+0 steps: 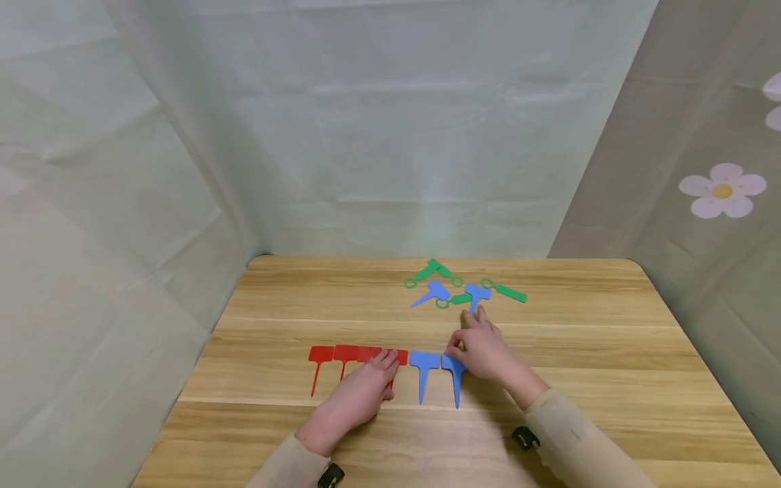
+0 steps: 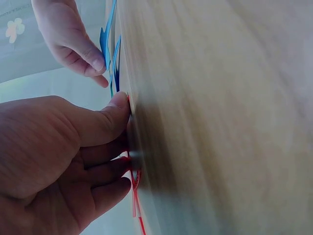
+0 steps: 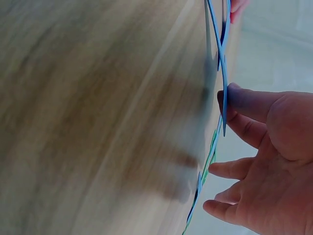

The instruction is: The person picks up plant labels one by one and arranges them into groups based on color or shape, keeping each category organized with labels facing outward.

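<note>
Blue tag (image 1: 454, 374) flat on table (image 1: 549, 352), head away from person, stake toward near edge; right hand (image 1: 478, 347) fingers relaxed, thumb touching head. Left hand (image 1: 360, 393) fingertips pressing red tags (image 1: 350, 356). Green/blue pile (image 1: 457, 288) beyond.

Left hand (image 1: 360, 396) covers red tags (image 1: 356, 354) (partly).

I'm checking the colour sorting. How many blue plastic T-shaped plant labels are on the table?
4. Two blue plastic T-shaped plant labels lie in the near row, the second under the right hand; two sit in the far pile. None seems hidden.
</note>
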A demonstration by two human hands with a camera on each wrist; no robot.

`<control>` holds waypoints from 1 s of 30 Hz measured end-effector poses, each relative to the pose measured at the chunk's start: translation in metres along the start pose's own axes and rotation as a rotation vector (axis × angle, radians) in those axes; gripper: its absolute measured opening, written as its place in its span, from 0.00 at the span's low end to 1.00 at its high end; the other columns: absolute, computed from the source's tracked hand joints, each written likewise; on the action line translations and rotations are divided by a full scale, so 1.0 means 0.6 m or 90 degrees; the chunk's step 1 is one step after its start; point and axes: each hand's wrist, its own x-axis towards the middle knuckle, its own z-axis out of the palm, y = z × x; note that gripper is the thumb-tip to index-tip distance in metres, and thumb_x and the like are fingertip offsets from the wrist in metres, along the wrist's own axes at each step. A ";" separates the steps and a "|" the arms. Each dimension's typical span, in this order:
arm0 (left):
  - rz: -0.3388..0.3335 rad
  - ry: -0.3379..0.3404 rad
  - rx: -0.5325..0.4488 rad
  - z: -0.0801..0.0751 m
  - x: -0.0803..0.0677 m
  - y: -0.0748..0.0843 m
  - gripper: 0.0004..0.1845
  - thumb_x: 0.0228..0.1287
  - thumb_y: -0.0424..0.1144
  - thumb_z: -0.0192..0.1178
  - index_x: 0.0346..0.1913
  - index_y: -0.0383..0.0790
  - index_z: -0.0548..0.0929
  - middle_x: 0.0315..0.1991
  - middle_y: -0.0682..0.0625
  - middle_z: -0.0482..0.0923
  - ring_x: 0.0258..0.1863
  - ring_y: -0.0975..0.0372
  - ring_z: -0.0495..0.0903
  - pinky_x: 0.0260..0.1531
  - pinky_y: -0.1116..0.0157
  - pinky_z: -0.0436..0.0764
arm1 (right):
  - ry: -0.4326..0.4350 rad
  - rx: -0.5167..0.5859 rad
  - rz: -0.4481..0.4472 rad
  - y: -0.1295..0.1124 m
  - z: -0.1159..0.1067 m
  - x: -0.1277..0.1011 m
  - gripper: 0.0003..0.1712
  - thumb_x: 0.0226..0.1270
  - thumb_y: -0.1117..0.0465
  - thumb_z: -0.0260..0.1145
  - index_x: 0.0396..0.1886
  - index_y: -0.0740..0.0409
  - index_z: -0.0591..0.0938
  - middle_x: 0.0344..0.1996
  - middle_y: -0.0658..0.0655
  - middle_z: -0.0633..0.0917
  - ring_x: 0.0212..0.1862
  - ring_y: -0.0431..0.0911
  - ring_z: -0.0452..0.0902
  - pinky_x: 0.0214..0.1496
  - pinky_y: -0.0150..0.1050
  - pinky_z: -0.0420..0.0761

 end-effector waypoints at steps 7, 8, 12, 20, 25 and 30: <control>0.019 0.010 0.007 -0.003 -0.001 -0.001 0.30 0.72 0.37 0.71 0.72 0.28 0.78 0.77 0.38 0.71 0.77 0.45 0.69 0.70 0.51 0.76 | 0.001 -0.015 0.011 0.000 0.002 -0.001 0.07 0.77 0.53 0.72 0.37 0.46 0.90 0.79 0.78 0.61 0.82 0.78 0.36 0.78 0.75 0.54; 0.019 0.010 0.006 -0.004 -0.001 -0.001 0.30 0.72 0.37 0.71 0.72 0.28 0.78 0.77 0.38 0.71 0.77 0.45 0.69 0.70 0.51 0.76 | 0.001 -0.017 0.010 0.000 0.002 0.000 0.06 0.77 0.53 0.72 0.37 0.46 0.90 0.79 0.78 0.61 0.82 0.79 0.37 0.78 0.75 0.54; 0.016 0.009 0.010 -0.005 -0.002 0.001 0.30 0.72 0.38 0.71 0.72 0.29 0.78 0.77 0.38 0.71 0.77 0.45 0.69 0.70 0.52 0.76 | -0.002 -0.016 0.014 0.001 0.005 0.000 0.07 0.77 0.53 0.72 0.37 0.46 0.90 0.79 0.78 0.61 0.81 0.79 0.36 0.78 0.75 0.53; 0.014 0.011 0.012 -0.004 -0.003 0.001 0.30 0.71 0.38 0.72 0.72 0.29 0.79 0.76 0.38 0.72 0.77 0.45 0.70 0.70 0.52 0.77 | -0.003 -0.012 0.016 0.003 0.007 0.000 0.08 0.77 0.52 0.72 0.35 0.45 0.90 0.79 0.78 0.62 0.81 0.79 0.35 0.78 0.76 0.53; 0.011 0.007 0.008 -0.005 -0.003 0.002 0.30 0.72 0.38 0.72 0.72 0.29 0.78 0.76 0.38 0.72 0.77 0.45 0.69 0.70 0.51 0.76 | -0.003 -0.013 0.017 0.003 0.007 0.000 0.08 0.77 0.52 0.72 0.35 0.45 0.89 0.79 0.78 0.62 0.81 0.79 0.35 0.78 0.76 0.53; 0.008 0.009 0.002 -0.005 -0.004 0.003 0.31 0.71 0.38 0.72 0.72 0.29 0.78 0.76 0.39 0.72 0.77 0.45 0.69 0.71 0.51 0.75 | -0.001 -0.011 0.017 0.004 0.008 0.000 0.08 0.77 0.52 0.72 0.35 0.44 0.89 0.79 0.78 0.62 0.81 0.79 0.35 0.78 0.76 0.52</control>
